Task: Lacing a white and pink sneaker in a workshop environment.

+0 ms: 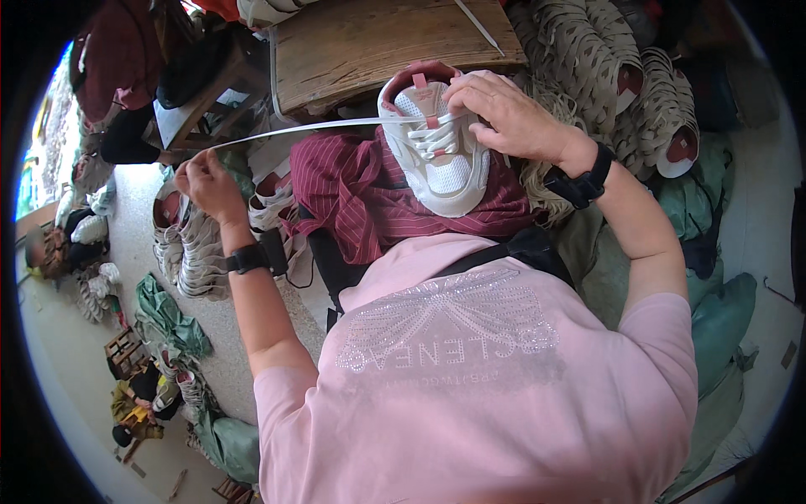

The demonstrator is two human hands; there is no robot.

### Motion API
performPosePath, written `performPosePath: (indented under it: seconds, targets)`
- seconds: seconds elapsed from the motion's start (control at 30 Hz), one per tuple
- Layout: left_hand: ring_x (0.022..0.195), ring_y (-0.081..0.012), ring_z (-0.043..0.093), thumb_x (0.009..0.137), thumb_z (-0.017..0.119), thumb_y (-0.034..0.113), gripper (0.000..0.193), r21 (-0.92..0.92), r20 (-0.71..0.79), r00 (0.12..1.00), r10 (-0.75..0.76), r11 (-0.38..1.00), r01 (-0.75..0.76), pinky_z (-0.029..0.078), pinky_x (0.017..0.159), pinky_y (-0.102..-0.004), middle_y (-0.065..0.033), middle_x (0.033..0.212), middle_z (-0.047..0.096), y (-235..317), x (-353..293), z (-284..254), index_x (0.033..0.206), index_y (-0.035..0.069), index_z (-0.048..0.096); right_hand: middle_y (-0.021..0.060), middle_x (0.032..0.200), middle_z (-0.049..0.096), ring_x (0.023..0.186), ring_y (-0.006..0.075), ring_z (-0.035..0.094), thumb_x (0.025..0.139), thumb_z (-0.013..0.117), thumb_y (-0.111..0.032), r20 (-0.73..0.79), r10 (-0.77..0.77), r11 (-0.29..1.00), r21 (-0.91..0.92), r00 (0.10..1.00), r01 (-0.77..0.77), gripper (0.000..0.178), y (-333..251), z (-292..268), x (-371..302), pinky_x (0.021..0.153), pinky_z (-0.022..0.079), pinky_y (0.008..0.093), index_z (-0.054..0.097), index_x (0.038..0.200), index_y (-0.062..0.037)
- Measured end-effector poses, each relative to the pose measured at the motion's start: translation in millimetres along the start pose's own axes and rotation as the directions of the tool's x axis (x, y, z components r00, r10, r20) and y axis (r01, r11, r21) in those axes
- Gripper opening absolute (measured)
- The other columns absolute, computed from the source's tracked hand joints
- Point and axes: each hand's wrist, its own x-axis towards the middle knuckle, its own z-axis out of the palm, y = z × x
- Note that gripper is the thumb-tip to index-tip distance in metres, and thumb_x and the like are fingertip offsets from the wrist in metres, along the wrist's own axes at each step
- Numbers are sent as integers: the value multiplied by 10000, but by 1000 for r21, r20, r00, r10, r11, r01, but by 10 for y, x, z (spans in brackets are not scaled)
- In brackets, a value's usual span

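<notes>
Hands well apart, shoe between them, closer to the right. Left hand (pixel 206 186) is out to the left of the shoe (pixel 445 181), fingertips pinched together on the far end of a white lace (pixel 327 126). Lace runs nearly taut from there to the shoe's upper eyelets, with a slight bow. Right hand (pixel 512 116) is on the shoe's upper right side, fingers bent over the collar and eyelet edge; cannot tell whether they grip a lace or just the edge.

Shoe: white, red-pink lining and tongue loop, toe toward the body, laces crossed over the lower tongue. It sits on a maroon striped cloth (pixel 340 181) over the lap. Black bands on both wrists: left band (pixel 248 259), right band (pixel 588 181). Pink shirt (pixel 504 403) on the near side of the shoe.

Right of the shoe, just beside: loose bundle of cream laces (pixel 546 189). Beyond the shoe: wooden board (pixel 336 50) with a thin white rod (pixel 480 29) on it. Farther right and beyond: stacked shoes (pixel 588 50), then green sacks (pixel 714 336) nearer the body. Left of the shoe, on the floor: more shoes (pixel 201 252), a green bag (pixel 172 311), and, well apart, a co-worker in yellow (pixel 126 403).
</notes>
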Motion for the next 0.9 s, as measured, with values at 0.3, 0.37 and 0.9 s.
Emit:
performPosePath:
  seconds: [0.3,0.37,0.9]
  targets:
    - [762,-123,565,811,693,25,231,-627,415,888,197,770,122,490,651,-228,-73,1097,517,1460,-511,228,1031,89,662,92,1019,562,1042,286,505,770,626,-58,-22,-4,999,-39,1000,3,135,-76,71,222,929,410,406,595,899,-38]
    - [803,-141,567,781,710,15,271,-676,473,834,286,725,134,491,673,-248,-74,1090,520,1740,-587,201,1039,81,658,69,892,560,946,260,518,782,611,-109,-113,-93,992,-95,989,82,79,-115,133,256,870,421,377,626,844,-63]
    - [943,-263,494,845,650,323,256,-511,638,446,628,778,-364,407,847,-378,-88,907,587,2102,-425,462,845,77,721,58,767,567,818,226,560,796,567,-123,-127,-151,856,-514,980,65,56,-165,117,182,825,409,348,519,805,-96]
